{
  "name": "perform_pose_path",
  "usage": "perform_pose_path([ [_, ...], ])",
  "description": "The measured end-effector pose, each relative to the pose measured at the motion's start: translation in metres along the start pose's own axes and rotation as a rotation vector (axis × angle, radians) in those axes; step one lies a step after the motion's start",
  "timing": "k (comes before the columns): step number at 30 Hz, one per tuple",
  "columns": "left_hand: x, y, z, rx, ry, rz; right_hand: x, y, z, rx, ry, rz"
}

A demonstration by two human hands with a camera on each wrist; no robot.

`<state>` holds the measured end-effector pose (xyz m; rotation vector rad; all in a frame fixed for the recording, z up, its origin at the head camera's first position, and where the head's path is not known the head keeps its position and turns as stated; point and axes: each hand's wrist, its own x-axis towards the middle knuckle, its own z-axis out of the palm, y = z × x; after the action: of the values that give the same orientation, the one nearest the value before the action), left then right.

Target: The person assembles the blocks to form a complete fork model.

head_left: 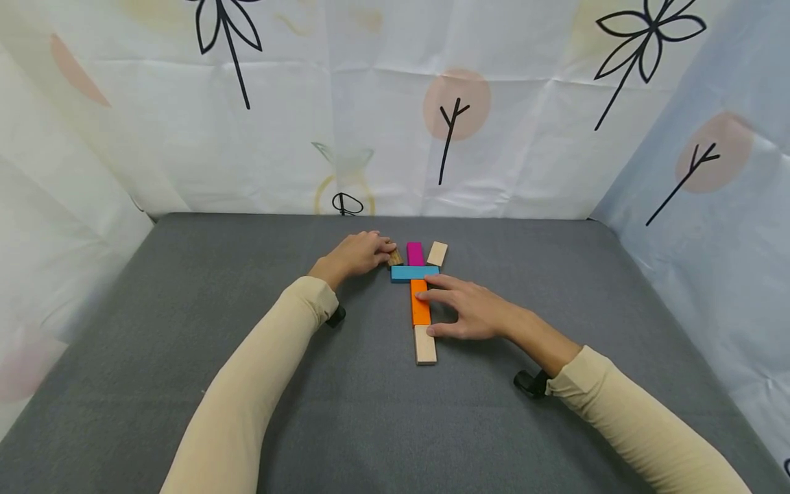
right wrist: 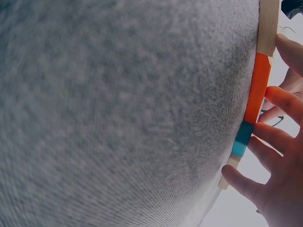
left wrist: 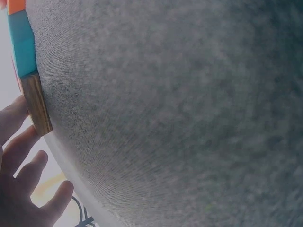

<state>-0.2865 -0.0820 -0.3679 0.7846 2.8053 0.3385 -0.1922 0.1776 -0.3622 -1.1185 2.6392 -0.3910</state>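
Note:
Flat wooden blocks lie joined in a figure on the grey cloth. A magenta block (head_left: 415, 254) stands above a crosswise blue block (head_left: 404, 274); below run an orange block (head_left: 420, 309) and a pale wood block (head_left: 425, 346). My left hand (head_left: 356, 254) pinches a dark brown wood block (left wrist: 36, 104) by thumb and forefinger, slanted at the blue block's upper left corner. Another pale block (head_left: 437, 253) slants at the upper right. With fingers spread, my right hand (head_left: 475, 310) rests its fingertips on the blue, orange and lower pale blocks.
The grey cloth-covered table (head_left: 185, 309) reaches back to a white patterned curtain (head_left: 382, 110). More curtain hangs along the left and right sides. Black wrist straps (head_left: 531, 383) show below the rolled cuffs.

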Motion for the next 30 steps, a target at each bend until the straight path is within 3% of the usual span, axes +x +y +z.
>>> perform_pose_path([
  [8,-0.001,0.0,0.001,-0.029,0.011,0.01,-0.001,-0.001,-0.001,-0.005,-0.005,-0.008],
  [15,-0.009,-0.007,-0.001,-0.046,0.016,-0.045,-0.001,-0.001,-0.001,0.005,-0.018,0.008],
  [24,-0.019,-0.025,-0.003,0.091,0.152,-0.159,0.003,-0.003,-0.005,-0.084,-0.023,-0.02],
  [30,-0.026,-0.039,-0.004,0.155,0.273,-0.244,-0.003,0.006,-0.003,-0.159,0.022,0.037],
])
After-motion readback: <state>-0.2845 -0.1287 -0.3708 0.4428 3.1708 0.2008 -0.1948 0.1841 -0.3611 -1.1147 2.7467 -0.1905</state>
